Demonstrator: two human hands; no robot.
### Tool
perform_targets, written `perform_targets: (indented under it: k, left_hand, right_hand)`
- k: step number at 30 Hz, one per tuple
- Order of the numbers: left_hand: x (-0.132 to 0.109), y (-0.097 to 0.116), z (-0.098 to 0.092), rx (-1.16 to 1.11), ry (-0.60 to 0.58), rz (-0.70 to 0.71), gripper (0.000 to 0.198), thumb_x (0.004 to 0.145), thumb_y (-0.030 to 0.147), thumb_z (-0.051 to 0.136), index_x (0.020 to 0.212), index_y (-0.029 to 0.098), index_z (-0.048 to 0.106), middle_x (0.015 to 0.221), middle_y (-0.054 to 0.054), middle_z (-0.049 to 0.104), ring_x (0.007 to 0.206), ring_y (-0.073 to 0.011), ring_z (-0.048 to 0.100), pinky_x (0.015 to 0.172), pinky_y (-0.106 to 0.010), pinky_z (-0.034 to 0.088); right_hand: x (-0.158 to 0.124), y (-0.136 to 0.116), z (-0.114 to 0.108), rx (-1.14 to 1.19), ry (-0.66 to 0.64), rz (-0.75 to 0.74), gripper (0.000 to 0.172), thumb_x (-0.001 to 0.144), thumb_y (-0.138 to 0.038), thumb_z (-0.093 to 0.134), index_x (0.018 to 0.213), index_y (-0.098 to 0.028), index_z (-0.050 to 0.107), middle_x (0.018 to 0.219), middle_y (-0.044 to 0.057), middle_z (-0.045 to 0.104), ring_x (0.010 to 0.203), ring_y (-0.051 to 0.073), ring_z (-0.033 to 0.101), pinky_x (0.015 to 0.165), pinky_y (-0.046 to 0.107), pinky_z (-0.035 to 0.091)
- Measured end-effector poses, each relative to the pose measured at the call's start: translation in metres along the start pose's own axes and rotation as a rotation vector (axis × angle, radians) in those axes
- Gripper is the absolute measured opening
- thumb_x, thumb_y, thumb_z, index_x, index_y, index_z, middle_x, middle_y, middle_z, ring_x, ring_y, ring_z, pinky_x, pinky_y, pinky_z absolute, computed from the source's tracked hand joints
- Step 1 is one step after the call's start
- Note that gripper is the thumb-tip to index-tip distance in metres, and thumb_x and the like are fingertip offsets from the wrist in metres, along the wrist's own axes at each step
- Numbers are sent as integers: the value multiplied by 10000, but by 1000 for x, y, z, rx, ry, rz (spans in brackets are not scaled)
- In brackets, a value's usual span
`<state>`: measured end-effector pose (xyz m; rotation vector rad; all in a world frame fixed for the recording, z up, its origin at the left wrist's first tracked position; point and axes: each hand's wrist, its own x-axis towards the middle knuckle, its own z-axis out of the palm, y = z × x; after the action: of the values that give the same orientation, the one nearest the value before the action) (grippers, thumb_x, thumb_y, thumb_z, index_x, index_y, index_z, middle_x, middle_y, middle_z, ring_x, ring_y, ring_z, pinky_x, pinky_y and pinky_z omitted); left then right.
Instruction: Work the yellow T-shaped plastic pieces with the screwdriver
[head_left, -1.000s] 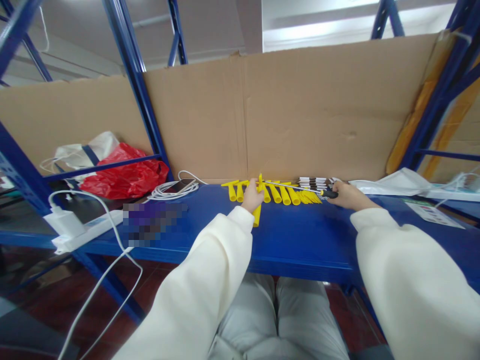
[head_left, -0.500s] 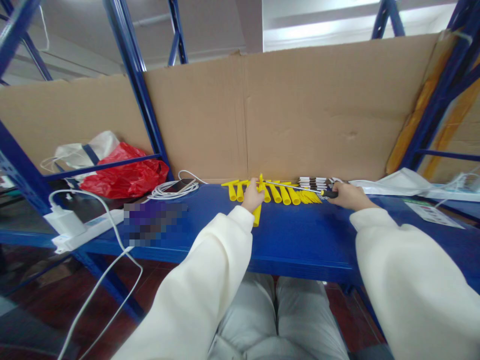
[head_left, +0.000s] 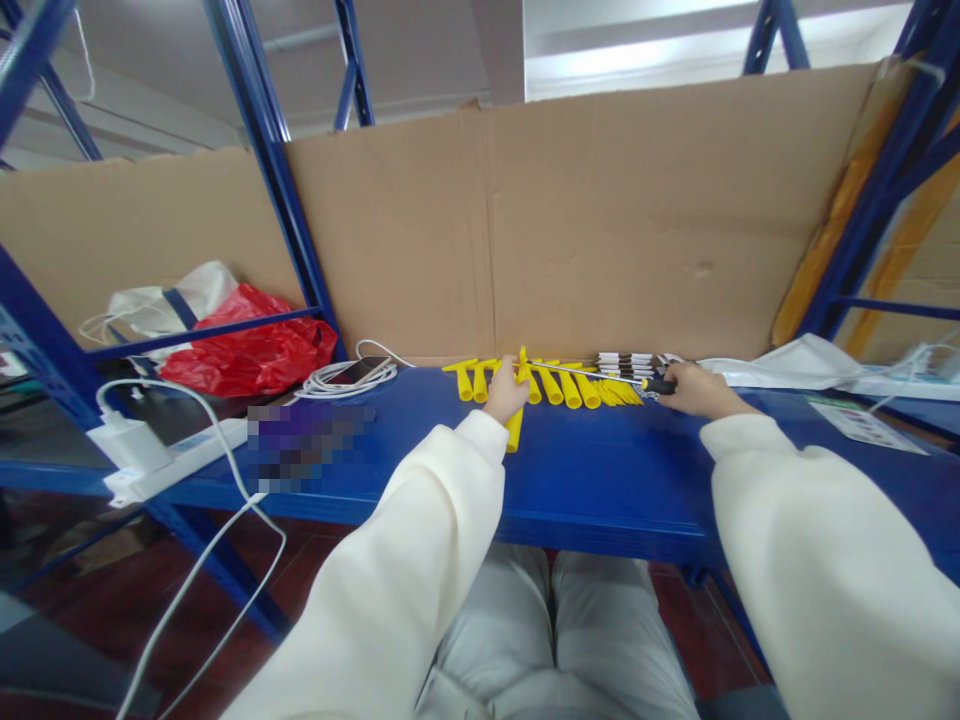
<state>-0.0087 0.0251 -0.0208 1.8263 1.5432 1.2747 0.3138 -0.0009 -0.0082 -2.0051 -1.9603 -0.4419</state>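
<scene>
My left hand [head_left: 507, 396] is closed around a yellow T-shaped plastic piece [head_left: 514, 432], whose tubular end points down toward me. In my right hand [head_left: 694, 388] is a screwdriver [head_left: 657, 387] with a black and yellow handle. Its long metal shaft runs leftward, with the tip at the yellow piece; whether it touches a screw there is too small to tell. Behind and beside my left hand, several more yellow T-shaped pieces [head_left: 572, 391] lie in a row. Thin yellow pieces [head_left: 619, 393] are bunched at the row's right end, beneath the shaft.
A stack of white and dark strips [head_left: 626, 364] lies before the cardboard wall [head_left: 600, 220]. Left are a coiled white cable [head_left: 349, 385], a red plastic bag [head_left: 255, 345] and a power strip [head_left: 180, 465]. White plastic sheeting [head_left: 795, 362] and a printed sheet [head_left: 866, 425] lie right.
</scene>
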Motion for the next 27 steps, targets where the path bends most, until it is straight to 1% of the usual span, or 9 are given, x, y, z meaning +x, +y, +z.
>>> perform_targets:
  k: [3,6,8,11,13,16,18,22,27]
  left_hand:
    - [0,0,0,8,10,2,410,891,88,616,1286,192,582,1220,-97,740,805,-165,771,829,-295,606]
    - [0,-1,0,-1,1,6,416,891,85,609,1293,187,577,1215,-100,742,743,-156,757,779,-289,609]
    - [0,-1,0,-10,-3,6,420,889,86,609,1294,189,573,1210,-98,743,699,-146,745,753,-283,608]
    - [0,-2,1,-12,12,-3,420,882,88,623,1285,198,573,1193,-85,749,687,-135,740,774,-277,607]
    - [1,-2,1,-9,17,-5,418,882,87,625,1282,198,573,1199,-88,748,718,-140,748,795,-283,606]
    - [1,-1,0,-3,3,5,405,893,83,612,1284,183,571,1253,-115,732,822,-169,768,826,-298,603]
    - [0,0,0,4,-2,12,391,900,85,606,1278,180,575,1267,-121,727,899,-189,773,856,-310,600]
    - [-1,1,-1,5,12,16,375,894,77,609,1250,191,593,1254,-112,733,1000,-208,767,909,-326,590]
    - [0,0,-1,-21,44,29,405,853,89,673,1236,202,609,1221,-106,744,1065,-222,750,939,-338,587]
  right_hand:
    - [-1,1,1,0,-23,32,206,716,-354,674,875,-224,694,825,86,715,791,279,681,645,337,477]
    - [0,3,4,35,-57,23,213,716,-353,681,888,-227,677,775,67,693,742,257,664,630,323,468]
    - [3,5,7,64,-82,5,211,723,-348,674,894,-225,685,779,68,696,752,257,667,652,327,484]
    - [5,5,8,106,-91,-21,218,755,-344,631,911,-218,716,816,84,716,803,267,681,710,342,511]
    - [4,4,6,99,-93,-32,207,767,-332,606,893,-218,725,818,88,717,823,270,686,722,344,512]
    - [2,1,2,31,-89,-4,162,747,-327,620,845,-226,701,821,88,711,834,279,685,689,341,492]
    - [-1,0,1,6,-82,13,147,727,-329,642,837,-237,676,812,77,705,816,276,678,659,334,476]
    - [-2,2,4,27,-78,8,161,710,-337,664,846,-251,648,754,47,680,744,251,662,628,318,464]
    - [1,1,5,61,-111,5,164,729,-318,668,873,-242,683,804,62,722,793,251,688,690,316,511]
